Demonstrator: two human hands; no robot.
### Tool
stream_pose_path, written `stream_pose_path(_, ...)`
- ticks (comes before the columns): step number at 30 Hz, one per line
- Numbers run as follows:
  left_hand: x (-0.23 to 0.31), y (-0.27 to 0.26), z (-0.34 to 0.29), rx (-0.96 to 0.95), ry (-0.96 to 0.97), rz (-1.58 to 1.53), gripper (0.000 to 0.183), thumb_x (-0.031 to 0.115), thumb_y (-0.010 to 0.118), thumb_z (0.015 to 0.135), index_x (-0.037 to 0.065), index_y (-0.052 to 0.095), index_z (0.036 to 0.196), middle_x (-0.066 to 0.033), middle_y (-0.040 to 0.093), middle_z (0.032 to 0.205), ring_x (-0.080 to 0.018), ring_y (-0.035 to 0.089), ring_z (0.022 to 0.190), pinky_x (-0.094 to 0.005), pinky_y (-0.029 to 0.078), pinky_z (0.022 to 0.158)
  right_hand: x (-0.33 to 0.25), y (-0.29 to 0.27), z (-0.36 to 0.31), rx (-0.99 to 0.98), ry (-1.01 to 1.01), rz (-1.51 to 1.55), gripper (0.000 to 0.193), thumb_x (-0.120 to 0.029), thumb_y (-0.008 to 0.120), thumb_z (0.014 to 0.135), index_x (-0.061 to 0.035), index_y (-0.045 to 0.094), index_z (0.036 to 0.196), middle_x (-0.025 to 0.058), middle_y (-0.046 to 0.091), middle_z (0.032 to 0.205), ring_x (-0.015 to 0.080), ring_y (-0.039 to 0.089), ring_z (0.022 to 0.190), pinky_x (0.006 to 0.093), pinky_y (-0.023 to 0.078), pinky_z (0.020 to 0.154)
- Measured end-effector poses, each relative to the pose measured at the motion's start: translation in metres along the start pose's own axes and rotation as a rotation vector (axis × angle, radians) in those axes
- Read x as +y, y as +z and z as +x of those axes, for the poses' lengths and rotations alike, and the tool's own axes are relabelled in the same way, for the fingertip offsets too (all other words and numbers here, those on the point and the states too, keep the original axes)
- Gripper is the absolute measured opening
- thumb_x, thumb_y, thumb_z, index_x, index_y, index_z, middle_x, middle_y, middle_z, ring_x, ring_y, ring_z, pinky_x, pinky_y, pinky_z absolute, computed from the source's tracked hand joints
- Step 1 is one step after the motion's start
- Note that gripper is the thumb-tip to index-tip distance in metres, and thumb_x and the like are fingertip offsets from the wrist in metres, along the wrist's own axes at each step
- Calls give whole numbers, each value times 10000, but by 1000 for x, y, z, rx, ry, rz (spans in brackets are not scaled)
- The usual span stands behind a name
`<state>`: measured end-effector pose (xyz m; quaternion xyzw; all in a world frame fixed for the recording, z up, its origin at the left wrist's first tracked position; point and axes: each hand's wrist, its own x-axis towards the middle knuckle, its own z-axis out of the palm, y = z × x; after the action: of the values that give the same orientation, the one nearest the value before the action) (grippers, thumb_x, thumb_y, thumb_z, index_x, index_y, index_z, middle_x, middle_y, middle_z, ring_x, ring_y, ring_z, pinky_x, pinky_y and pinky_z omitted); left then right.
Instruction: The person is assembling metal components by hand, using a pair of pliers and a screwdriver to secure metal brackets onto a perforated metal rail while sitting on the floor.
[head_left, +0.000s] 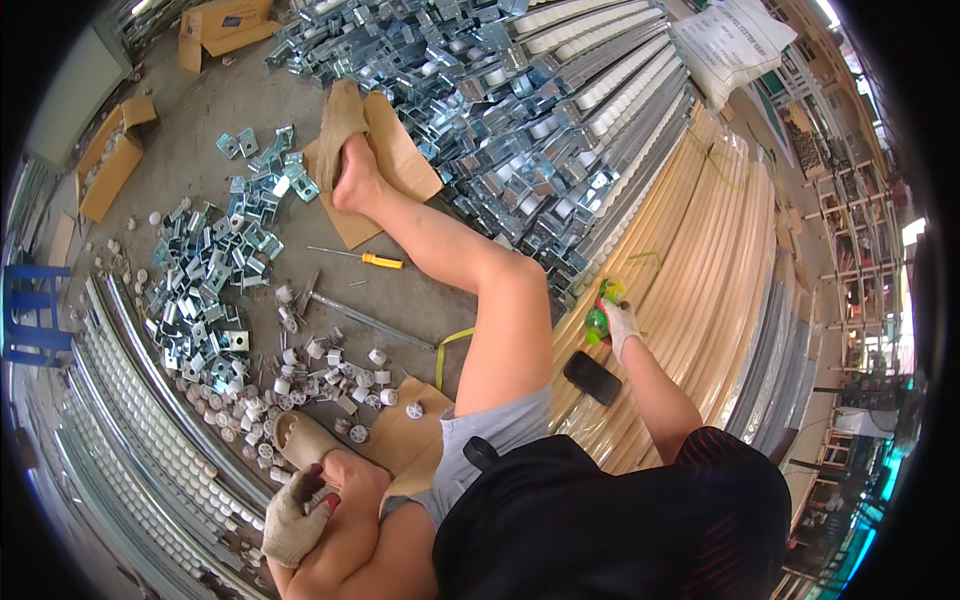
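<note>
My right hand (622, 328), in a white glove, is closed round a small green bottle (598, 322) with a green cap, above the long cream-coloured strips at my right. A black phone (592, 377) lies on those strips just below it. My left hand (292, 520), in an off-white glove with bare fingertips, rests by my bent left leg. Its fingers are loosely curled, thumb and forefinger apart, with nothing visible between them. White plastic rollers (357, 433) lie in a loose heap beyond my left foot, beside a heap of shiny metal brackets (210, 275).
A yellow-handled screwdriver (382, 261) and a metal rod (372, 320) lie on the floor between my legs. Rails fitted with white rollers (165, 450) run along the left. A large bracket pile (500, 130) stands ahead, with a white sack (735, 45) at far right and a blue stool (38, 315) at left.
</note>
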<state>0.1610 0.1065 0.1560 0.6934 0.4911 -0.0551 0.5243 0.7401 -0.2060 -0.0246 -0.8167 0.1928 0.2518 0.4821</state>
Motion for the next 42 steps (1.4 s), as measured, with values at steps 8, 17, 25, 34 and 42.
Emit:
stream_pose_path(8,32,18,-41,-109,79,-215,516,201,751,893,35,645,1371,-174,768,1112,-290,752,1039,-387,579,924,25,23,53,22,-112,-68,603,-496,728,960,-167,554,1435,14,689,1153,177,687,916,337,568,695)
stream_pose_path(17,-95,-13,-9,250,-128,-73,494,347,701,959,72,651,1366,-184,776,1114,-304,754,1047,-414,583,936,23,8,120,-15,-250,-494,781,-636,570,1015,-94,471,1568,127,638,1452,331,678,1205,449,547,995)
stream_pose_path(25,-279,-63,8,646,-1066,218,760,486,704,940,78,464,1535,-198,606,1485,-357,603,1361,-481,505,1095,-19,76,-72,-24,-1091,-711,695,-308,585,1051,44,347,1601,249,493,1585,372,517,1443,461,426,1179)
stream_pose_path(34,-307,-64,31,676,-1223,-32,864,629,855,721,124,665,1396,-140,696,1406,-287,675,1294,-432,515,1097,-61,151,-162,-295,-1401,-416,621,-248,612,1044,58,418,1548,248,537,1511,381,552,1379,478,415,1193)
stream_pose_path(42,-308,-115,-51,879,-817,-179,623,444,784,737,63,747,1229,-190,788,980,-318,769,931,-413,590,870,-58,232,-170,-698,-963,-290,566,38,495,989,14,443,1552,133,583,1437,242,591,1263,348,474,1074)
